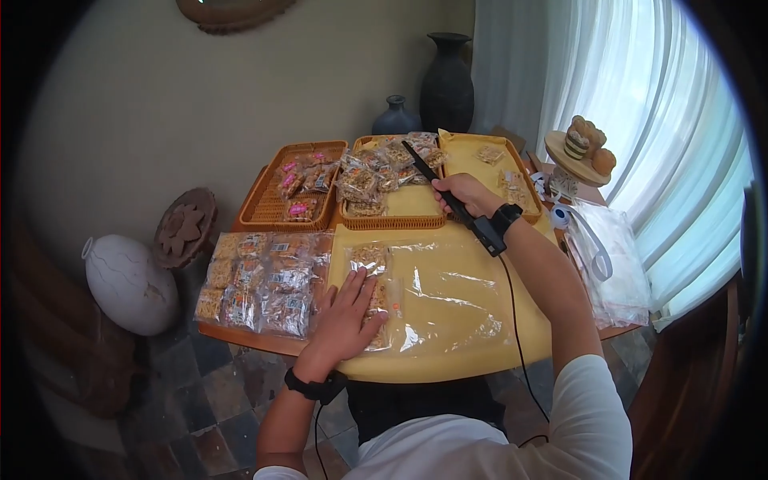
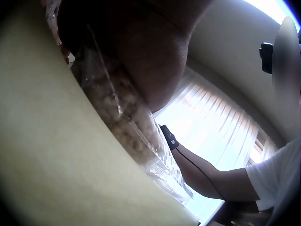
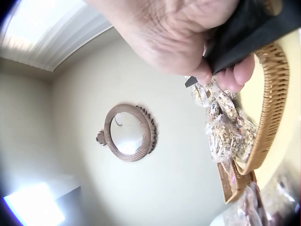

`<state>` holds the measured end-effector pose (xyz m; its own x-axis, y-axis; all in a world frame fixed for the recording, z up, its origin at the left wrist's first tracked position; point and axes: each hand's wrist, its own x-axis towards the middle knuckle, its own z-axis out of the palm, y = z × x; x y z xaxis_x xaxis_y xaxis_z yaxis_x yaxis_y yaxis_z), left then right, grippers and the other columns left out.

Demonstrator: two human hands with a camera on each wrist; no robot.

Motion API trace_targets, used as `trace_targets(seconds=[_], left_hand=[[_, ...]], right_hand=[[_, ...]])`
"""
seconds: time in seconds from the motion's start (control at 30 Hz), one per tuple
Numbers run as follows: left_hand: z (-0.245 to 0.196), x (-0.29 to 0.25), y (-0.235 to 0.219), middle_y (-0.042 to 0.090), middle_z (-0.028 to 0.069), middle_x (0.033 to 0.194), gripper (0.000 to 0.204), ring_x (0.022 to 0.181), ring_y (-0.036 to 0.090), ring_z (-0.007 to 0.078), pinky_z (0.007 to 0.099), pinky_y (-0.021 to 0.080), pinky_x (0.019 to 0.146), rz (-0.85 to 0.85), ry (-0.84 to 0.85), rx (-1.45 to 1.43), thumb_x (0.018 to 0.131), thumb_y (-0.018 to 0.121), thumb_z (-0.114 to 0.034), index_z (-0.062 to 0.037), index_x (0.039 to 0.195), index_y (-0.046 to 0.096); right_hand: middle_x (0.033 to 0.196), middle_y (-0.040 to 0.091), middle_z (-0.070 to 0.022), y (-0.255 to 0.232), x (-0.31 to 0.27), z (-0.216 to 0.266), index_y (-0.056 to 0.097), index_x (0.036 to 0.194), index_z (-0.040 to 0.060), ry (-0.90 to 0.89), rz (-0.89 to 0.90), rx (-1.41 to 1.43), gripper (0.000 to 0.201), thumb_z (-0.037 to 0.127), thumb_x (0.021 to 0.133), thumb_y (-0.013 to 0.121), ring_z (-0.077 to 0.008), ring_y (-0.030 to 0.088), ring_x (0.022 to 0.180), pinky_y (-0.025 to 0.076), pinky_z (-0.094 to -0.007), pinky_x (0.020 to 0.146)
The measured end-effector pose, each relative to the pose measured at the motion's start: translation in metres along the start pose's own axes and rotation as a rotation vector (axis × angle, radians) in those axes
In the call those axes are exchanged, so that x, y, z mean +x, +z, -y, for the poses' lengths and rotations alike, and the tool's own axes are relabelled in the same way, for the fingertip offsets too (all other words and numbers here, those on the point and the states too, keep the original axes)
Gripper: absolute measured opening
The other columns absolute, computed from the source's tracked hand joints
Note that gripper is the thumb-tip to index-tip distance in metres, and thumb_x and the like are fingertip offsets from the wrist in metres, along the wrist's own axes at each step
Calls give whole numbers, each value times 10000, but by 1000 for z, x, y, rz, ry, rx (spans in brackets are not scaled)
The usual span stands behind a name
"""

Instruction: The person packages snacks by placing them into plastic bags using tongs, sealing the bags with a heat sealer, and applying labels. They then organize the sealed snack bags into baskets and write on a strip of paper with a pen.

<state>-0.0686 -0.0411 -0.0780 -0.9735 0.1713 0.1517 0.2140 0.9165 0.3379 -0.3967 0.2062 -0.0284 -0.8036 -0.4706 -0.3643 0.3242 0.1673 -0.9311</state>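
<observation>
My left hand (image 1: 346, 320) rests with fingers extended on wrapped nut-and-grain snack pieces (image 1: 370, 258) inside a large clear plastic bag (image 1: 448, 300). The bag lies flat on the yellow cloth, its right part bare of snacks. In the left wrist view, the snacks (image 2: 124, 113) show through the clear film beside the hand. My right hand (image 1: 468, 196) grips a long, slim black handheld bag sealer (image 1: 424, 164), raised over the front edge of the baskets and slanting up to the left. In the right wrist view, fingers and thumb wrap round the black sealer (image 3: 254, 35).
Three wicker baskets, left (image 1: 250, 210), middle (image 1: 400, 222) and right (image 1: 524, 172), hold wrapped snacks along the back. Filled bags (image 1: 260, 280) lie at left. Clear bags (image 1: 616, 256) and a pastry stand (image 1: 570, 160) are at right. A black cord (image 1: 516, 320) crosses the cloth.
</observation>
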Motion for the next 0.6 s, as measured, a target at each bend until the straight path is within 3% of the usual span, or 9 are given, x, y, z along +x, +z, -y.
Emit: trace_targets(seconds=[0.17, 0.43, 0.6], left_hand=[[-1, 1, 1, 324, 211, 1746, 737, 1632, 281, 372, 569, 194, 1296, 4, -5, 8, 1087, 532, -490, -45, 1658, 390], [-2, 4, 1, 316, 209, 1751, 740, 1625, 295, 369, 570, 204, 1291, 20, 0, 12, 1067, 567, -450, -41, 1657, 385], [-1, 4, 3, 317, 208, 1751, 721, 1612, 314, 383, 557, 206, 1288, 11, 21, 28, 1077, 560, -419, -40, 1662, 378]], right_hand=[[810, 650, -45, -18, -85, -13, 639, 915, 34, -90, 40, 6, 284, 235, 1114, 615, -125, 616, 667, 518, -265, 565], [743, 659, -28, -75, -275, -85, 636, 905, 38, -70, -141, 37, 263, 225, 1087, 666, -105, 608, 547, 486, -253, 499], [718, 673, -42, -93, -340, -136, 637, 894, 26, 34, -189, -42, 251, 196, 1076, 674, -111, 625, 541, 484, -254, 496]])
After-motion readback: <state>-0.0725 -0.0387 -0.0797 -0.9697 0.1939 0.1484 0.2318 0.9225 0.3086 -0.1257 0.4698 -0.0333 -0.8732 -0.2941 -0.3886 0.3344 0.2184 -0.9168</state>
